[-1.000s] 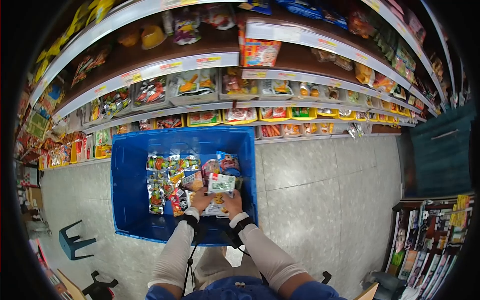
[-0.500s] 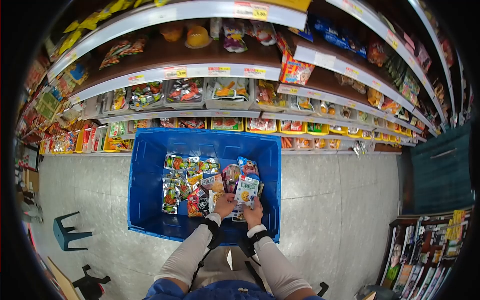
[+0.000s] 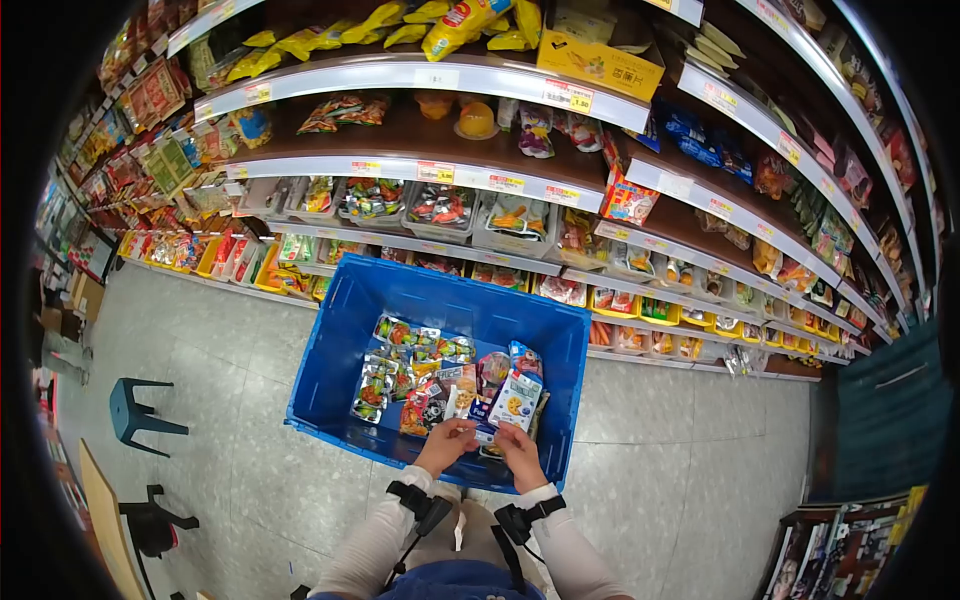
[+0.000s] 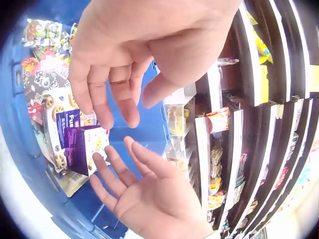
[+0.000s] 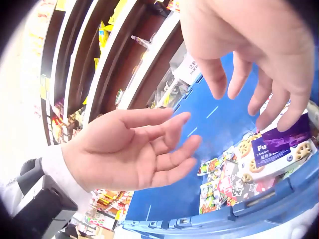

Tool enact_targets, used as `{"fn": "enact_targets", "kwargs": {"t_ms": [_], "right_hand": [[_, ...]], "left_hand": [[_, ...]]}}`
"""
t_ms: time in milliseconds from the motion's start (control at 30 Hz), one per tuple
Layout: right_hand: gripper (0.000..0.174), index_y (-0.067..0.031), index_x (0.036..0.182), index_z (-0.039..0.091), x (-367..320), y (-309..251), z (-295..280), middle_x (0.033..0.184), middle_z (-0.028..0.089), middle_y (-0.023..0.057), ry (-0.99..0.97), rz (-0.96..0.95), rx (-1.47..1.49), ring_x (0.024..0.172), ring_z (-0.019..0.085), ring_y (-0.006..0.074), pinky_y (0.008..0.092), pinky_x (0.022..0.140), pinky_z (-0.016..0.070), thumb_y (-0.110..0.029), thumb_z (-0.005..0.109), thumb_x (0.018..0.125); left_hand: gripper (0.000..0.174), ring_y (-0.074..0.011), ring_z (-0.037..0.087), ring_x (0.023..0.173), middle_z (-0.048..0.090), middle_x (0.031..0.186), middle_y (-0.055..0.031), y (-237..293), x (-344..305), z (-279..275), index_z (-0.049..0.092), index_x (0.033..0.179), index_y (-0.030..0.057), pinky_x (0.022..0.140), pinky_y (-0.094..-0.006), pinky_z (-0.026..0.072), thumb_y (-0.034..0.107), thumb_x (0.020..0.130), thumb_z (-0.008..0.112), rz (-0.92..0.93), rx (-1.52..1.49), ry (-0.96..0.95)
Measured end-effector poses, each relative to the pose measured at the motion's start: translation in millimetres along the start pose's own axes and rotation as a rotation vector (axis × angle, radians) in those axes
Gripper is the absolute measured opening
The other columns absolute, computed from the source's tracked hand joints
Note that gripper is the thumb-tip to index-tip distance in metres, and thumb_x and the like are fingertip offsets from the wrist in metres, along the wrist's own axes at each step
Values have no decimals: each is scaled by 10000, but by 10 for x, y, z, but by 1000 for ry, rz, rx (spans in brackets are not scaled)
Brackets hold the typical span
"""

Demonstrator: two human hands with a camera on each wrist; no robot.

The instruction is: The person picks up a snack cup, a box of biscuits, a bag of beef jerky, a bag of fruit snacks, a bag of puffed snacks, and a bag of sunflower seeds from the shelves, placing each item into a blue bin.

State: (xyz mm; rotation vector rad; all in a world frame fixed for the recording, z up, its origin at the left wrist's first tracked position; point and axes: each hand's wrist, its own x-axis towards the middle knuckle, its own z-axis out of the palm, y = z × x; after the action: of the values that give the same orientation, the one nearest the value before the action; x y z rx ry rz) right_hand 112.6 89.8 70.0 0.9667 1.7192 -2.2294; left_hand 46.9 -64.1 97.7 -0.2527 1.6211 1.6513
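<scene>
Over the near right part of the blue bin [image 3: 455,292], both hands are empty. The left hand [image 3: 447,447] [image 4: 149,50] [image 5: 134,149] has loosely bent fingers, palm partly visible. Beside it the right hand [image 3: 521,457] [image 4: 144,194] [image 5: 259,45] hangs with relaxed, spread fingers, close to a white cookie packet with a purple label [image 3: 518,400] [image 4: 82,149] [image 5: 284,144]. That packet lies on other packets in the bin. To its left are a red-and-black packet [image 3: 423,405] and several small silver-and-green pouches [image 3: 375,380].
Shelves of packaged snacks [image 3: 430,172] rise beyond the bin. A dark green stool [image 3: 140,415] stands on the tiled floor at left, with a black chair base [image 3: 155,522] nearer. At far right is a dark green curtain-like surface [image 3: 885,420].
Both hands have let go of the white cookie packet and drawn back slightly towards the body. The head view has turned, so the bin appears tilted and farther right.
</scene>
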Motion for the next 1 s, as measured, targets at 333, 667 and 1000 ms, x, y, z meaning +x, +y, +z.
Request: {"fn": "enact_targets", "kwargs": {"t_ms": [333,667,1000], "right_hand": [[300,-86,1156,536,-448,-217,88,1023,621,24,-41,96,51,877,589,115,241,735,437,-179,546,871],[279,-86,1134,541,-586,56,1144,1020,615,56,219,47,162,886,596,145,255,721,451,-185,550,873],[276,-71,1134,543,-927,41,2299,1018,618,41,82,0,149,903,596,134,251,744,454,-164,549,874]], "left_hand": [[180,-108,577,598,612,772,-44,178,-411,-472,573,1029,31,532,-230,456,60,856,532,125,119,-14],[251,-187,620,704,641,803,-111,486,-553,-1619,566,1071,84,640,-287,478,98,821,545,375,517,-266],[271,-79,550,681,595,756,-21,686,-455,-2339,545,1087,25,617,-224,441,76,824,583,284,421,-385]]}}
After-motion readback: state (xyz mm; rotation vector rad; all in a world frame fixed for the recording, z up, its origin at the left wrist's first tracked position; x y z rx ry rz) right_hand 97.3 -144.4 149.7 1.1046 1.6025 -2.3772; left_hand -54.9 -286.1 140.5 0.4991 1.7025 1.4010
